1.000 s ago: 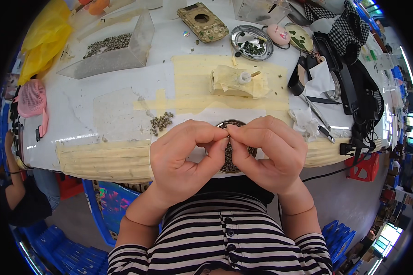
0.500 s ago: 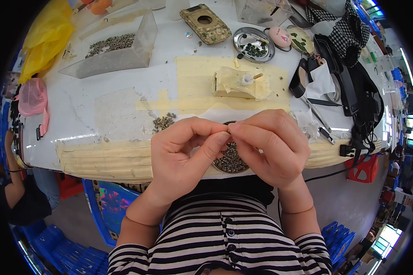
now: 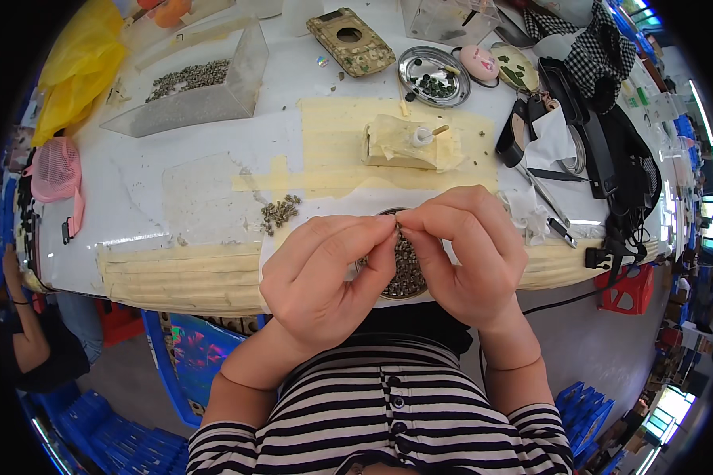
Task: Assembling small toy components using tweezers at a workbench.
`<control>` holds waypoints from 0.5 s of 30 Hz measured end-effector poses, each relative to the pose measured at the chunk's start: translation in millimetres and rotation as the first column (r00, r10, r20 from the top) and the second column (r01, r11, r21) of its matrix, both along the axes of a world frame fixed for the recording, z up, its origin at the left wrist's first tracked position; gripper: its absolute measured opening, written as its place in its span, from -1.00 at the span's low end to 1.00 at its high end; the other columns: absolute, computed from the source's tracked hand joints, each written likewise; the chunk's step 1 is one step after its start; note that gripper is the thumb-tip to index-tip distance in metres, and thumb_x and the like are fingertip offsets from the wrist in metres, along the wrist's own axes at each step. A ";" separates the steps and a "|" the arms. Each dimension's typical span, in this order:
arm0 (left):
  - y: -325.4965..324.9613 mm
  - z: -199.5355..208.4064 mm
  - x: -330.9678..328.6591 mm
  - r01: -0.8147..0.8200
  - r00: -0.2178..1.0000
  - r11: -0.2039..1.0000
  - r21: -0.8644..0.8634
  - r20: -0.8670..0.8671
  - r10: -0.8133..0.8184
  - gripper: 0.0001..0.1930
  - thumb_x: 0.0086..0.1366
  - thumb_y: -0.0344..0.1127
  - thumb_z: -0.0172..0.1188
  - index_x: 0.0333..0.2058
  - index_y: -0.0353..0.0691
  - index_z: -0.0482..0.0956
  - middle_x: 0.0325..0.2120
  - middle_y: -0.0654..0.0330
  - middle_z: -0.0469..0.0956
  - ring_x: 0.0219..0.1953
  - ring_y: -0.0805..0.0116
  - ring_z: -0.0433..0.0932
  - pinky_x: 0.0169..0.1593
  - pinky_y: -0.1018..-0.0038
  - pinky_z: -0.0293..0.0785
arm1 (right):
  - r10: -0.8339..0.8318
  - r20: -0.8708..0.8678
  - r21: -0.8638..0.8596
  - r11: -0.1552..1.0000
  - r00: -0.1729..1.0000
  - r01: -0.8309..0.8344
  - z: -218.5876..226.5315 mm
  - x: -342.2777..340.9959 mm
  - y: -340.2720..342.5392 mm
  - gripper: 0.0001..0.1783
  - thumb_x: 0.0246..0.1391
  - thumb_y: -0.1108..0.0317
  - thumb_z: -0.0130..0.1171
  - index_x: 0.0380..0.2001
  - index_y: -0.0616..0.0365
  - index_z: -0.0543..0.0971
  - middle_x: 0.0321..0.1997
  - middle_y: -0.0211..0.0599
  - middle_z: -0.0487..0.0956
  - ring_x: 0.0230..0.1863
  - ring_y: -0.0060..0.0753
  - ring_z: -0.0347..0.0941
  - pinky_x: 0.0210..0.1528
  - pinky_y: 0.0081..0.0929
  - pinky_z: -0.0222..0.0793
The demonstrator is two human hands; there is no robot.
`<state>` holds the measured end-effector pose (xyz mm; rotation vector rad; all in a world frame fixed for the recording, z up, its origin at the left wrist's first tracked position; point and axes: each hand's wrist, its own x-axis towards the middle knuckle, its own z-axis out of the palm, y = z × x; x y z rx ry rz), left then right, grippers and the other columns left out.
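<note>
My left hand and my right hand meet fingertip to fingertip at the table's near edge. Both are closed in a pinch. Whatever lies between the fingertips is too small and too covered to name. Beneath them is a round dish full of small dark metallic parts, partly hidden by my hands. Left of the dish, a loose pile of similar small parts lies on the white table.
A clear box holding small parts stands far left. Beyond my hands are a tape-covered block with a small white bottle, a camouflage tank hull and a metal plate of dark green pieces. Tweezers lie right.
My left hand has turned, its fingers now closer together and pointing at the right fingertips. Both hands remain over the dish. The view has shifted slightly.
</note>
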<state>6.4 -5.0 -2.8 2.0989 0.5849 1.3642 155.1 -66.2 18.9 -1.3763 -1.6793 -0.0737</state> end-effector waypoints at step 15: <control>-0.3 3.7 -4.8 0.228 0.973 0.804 -0.550 0.156 -0.169 -0.93 0.08 -0.58 0.20 -0.41 -0.35 0.55 -0.52 0.21 0.54 -0.52 0.54 0.47 -0.39 0.65 0.39 | 0.074 0.068 0.058 0.995 0.995 -0.078 -4.3 4.9 2.6 -0.70 -0.39 0.58 0.30 -0.41 0.23 0.56 -0.48 -0.30 0.48 -0.49 -0.30 0.44 -0.51 -0.46 0.38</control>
